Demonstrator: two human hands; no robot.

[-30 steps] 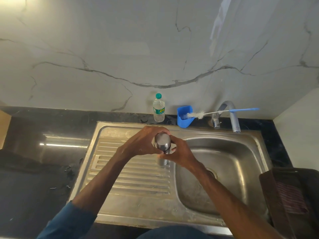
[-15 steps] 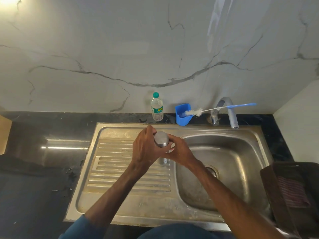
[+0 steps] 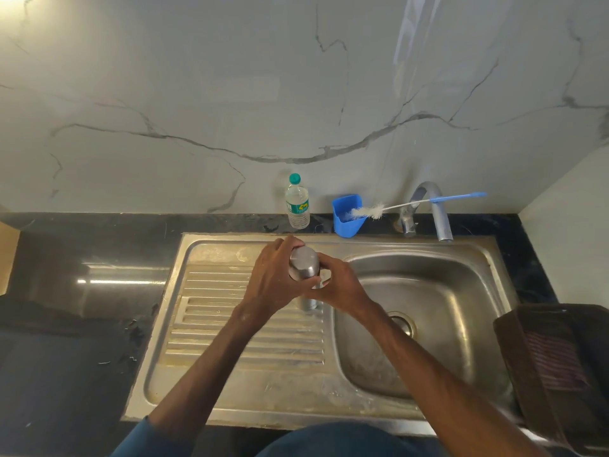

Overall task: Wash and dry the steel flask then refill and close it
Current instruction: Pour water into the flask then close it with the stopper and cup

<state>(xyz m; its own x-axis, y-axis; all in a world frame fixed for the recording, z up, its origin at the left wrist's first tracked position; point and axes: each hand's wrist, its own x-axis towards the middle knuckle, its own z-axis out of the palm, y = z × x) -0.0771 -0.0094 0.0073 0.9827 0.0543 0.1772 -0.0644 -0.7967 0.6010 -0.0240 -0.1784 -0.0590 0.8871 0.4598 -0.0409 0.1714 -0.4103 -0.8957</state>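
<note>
I see the steel flask upright on the sink's ribbed drainboard, its long axis pointing up at my camera. It is a smooth brushed cylinder with a domed top. The left hand wraps that top and the right hand clasps the body just below. The cap is possibly on, but fingers hide the seam. Behind the sink stand a clear plastic water bottle and a bristly brush.
</note>
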